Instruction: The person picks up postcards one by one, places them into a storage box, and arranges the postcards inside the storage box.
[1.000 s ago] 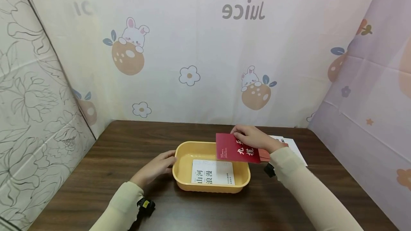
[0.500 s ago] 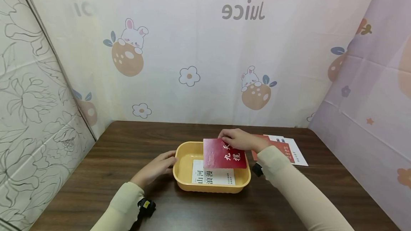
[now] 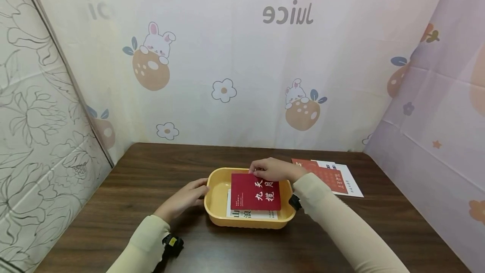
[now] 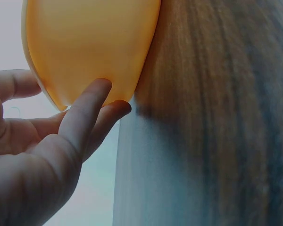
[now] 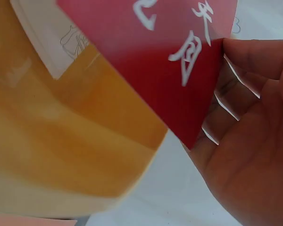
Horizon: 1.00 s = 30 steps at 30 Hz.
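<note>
A dark red card with white characters [image 3: 255, 192] hangs over the yellow tray [image 3: 248, 223], its far edge pinched by my right hand [image 3: 273, 169]. In the right wrist view, the thumb of my right hand [image 5: 247, 108] lies at the edge of the red card [image 5: 155, 75], the other fingers behind it. Beneath it, a white card [image 3: 229, 207] lies in the tray, partly covered. My left hand [image 3: 183, 200] touches the tray's left end; in the left wrist view, the fingers of my left hand [image 4: 52, 141] rest against the wall of the yellow tray [image 4: 89, 42] with fairly straight fingertips.
Right of the tray, red cards [image 3: 333, 178] and white cards [image 3: 352, 182] overlap on the brown wooden table [image 3: 170, 159]. A printed curtain [image 3: 242, 54] stands behind the table's far edge. Dark wrist-worn devices sit under both wrists.
My right hand has moved left and slightly nearer with the red card, which is now over the tray and covers more of the white card. The left hand has stayed at the tray.
</note>
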### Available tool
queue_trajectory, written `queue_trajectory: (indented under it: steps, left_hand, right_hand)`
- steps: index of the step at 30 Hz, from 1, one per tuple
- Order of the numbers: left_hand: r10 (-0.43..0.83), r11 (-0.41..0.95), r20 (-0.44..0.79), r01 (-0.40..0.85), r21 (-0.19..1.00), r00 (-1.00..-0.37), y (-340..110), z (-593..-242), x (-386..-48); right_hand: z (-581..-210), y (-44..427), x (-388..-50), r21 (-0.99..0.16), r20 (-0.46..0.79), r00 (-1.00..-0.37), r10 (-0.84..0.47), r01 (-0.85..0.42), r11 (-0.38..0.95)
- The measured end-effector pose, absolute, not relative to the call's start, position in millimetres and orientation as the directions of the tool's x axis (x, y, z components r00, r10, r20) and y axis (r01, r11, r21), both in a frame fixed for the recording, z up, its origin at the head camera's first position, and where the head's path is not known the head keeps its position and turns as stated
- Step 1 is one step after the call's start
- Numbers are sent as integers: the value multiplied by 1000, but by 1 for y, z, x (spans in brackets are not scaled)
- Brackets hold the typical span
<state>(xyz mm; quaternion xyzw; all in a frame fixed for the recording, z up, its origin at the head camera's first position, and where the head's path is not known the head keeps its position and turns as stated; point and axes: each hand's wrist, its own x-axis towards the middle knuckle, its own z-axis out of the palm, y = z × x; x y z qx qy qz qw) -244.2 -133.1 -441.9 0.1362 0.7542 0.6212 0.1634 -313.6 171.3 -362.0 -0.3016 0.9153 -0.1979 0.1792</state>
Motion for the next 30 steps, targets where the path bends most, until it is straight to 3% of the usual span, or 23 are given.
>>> queue_trajectory:
  steps: [7, 14, 30]
  left_hand:
    - [401, 194, -80, -1, 981, -913, -133, -442, -245]
    - [404, 193, -81, -2, 981, -911, -133, -443, -244]
    - [436, 180, -71, 10, 984, -897, -134, -442, -243]
  right_hand:
    - [-364, 165, -313, -449, -274, -744, -610, -462, 765]
    - [-366, 161, -315, -406, -289, -706, -646, -521, 751]
    - [-373, 156, -310, -359, -388, -715, -582, -464, 810]
